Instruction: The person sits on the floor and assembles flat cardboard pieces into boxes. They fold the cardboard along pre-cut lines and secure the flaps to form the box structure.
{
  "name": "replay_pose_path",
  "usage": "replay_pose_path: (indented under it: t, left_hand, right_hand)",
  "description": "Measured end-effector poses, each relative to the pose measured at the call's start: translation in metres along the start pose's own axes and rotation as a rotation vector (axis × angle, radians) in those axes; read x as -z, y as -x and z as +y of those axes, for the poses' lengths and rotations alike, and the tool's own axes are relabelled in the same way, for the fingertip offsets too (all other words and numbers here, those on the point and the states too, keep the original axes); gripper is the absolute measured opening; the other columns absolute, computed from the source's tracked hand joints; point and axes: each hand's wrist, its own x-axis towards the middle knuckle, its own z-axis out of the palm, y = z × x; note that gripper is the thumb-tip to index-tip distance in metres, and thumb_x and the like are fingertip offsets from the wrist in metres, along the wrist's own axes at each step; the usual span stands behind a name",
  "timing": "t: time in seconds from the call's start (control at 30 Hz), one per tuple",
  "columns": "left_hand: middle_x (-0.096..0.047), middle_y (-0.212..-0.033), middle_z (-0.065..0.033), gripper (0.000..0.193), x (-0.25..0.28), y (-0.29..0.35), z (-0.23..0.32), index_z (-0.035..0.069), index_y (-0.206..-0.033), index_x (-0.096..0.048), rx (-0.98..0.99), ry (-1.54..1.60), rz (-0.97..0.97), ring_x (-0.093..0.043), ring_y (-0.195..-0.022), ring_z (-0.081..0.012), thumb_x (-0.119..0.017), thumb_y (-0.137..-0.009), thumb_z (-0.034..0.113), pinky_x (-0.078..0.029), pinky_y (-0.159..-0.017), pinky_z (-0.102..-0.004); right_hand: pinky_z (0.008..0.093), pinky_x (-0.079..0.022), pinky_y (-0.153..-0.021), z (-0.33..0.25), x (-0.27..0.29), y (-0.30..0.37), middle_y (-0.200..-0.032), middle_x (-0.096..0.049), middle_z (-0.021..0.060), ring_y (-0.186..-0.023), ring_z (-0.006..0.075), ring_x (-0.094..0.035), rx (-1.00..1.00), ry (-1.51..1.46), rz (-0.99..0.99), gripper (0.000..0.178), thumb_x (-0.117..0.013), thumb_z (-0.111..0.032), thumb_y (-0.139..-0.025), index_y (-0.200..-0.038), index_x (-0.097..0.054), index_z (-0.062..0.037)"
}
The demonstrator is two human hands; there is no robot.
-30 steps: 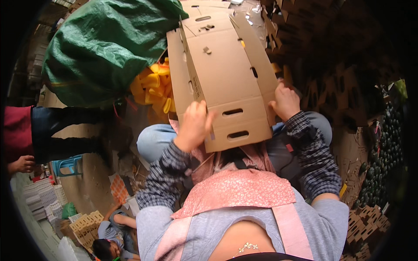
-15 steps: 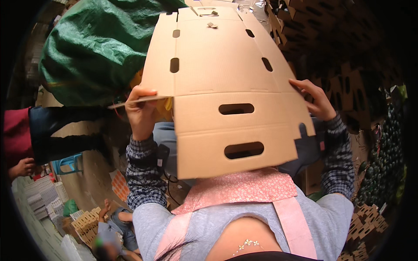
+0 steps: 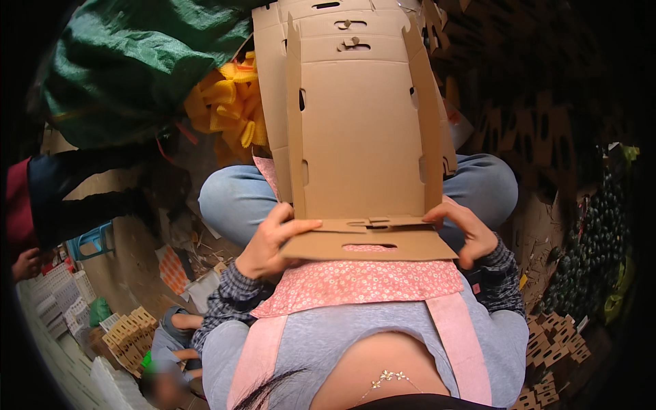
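A partly folded brown cardboard box [image 3: 355, 137] lies over my lap, its long side walls standing up and its far end flaps with hand slots lying flat. My left hand [image 3: 270, 240] pinches the near left corner, thumb on the folded end panel. At the near right corner my right hand [image 3: 468, 229] grips the cardboard, fingers over the fold. The near end flap [image 3: 369, 244], with a long handle slot, leans toward my pink flowered apron [image 3: 362, 283]. Beneath the box and to its left shows another flat cardboard sheet [image 3: 272, 89].
Yellow foam netting [image 3: 232, 102] spills beside a large green sack [image 3: 137, 68] at far left. Another person's legs [image 3: 89, 181] and a blue stool [image 3: 91, 240] are at left. A seated person [image 3: 174, 342] is lower left. Dark green round produce [image 3: 591, 253] and cardboard boxes [image 3: 557, 345] fill the right.
The cardboard, held up as a flat sheet before, now rests on my lap with its sides folded up. Both hands have moved down to its near corners.
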Motion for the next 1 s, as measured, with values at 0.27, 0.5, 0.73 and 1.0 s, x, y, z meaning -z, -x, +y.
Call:
replay_pose_path:
  t: [0.27, 0.5, 0.73, 1.0]
  left_hand:
    - [-0.054, -0.101, -0.0117, 0.028, -0.037, -0.050, -0.011, 0.003, -0.109, -0.058, 0.146, -0.241, 0.905, -0.052, -0.093, -0.0227, -0.061, -0.089, 0.022, -0.042, -0.083, -0.0348]
    - [-0.056, -0.106, -0.0139, 0.034, -0.012, -0.065, -0.003, 0.000, -0.104, -0.060, -0.288, -1.077, 0.000, -0.053, -0.107, -0.0278, -0.064, -0.073, 0.015, -0.037, -0.101, -0.0460]
    - [-0.062, -0.079, -0.0114, 0.018, 0.002, -0.107, 0.009, 0.005, -0.082, -0.055, -0.186, -0.767, -0.838, -0.062, -0.078, -0.0306, -0.062, -0.066, 0.009, -0.037, -0.102, -0.0401]
    - [-0.044, -0.135, -0.0192, 0.061, 0.073, -0.086, 0.047, 0.002, -0.138, -0.031, -0.433, -0.156, 0.773, -0.043, -0.127, -0.0283, -0.056, -0.092, 0.032, -0.031, -0.108, -0.0414]
  right_hand:
    - [0.0330, -0.041, -0.066, 0.038, -0.045, -0.028, -0.072, -0.055, 0.0085, -0.075, 0.0237, -0.054, -0.325, 0.409, 0.811, 0.017, -0.054, -0.020, -0.093, -0.092, -0.056, -0.0031]
    - [0.0357, -0.041, -0.083, 0.020, -0.059, -0.061, -0.104, -0.054, 0.0113, -0.100, 0.0246, -0.050, 0.147, 1.487, 0.190, 0.039, -0.065, -0.017, -0.074, -0.109, -0.055, -0.0020]
    - [0.0387, -0.049, -0.063, 0.005, -0.048, -0.074, -0.076, -0.060, 0.0094, -0.076, 0.0266, -0.061, -0.062, 1.069, -0.145, 0.008, -0.061, -0.010, -0.069, -0.077, -0.060, -0.0082]
    - [0.0226, -0.052, -0.068, -0.054, 0.056, -0.104, -0.087, -0.065, 0.0082, -0.080, 0.0082, -0.063, 0.329, 0.029, 0.678, 0.024, -0.069, -0.003, -0.082, -0.099, -0.053, 0.0013]
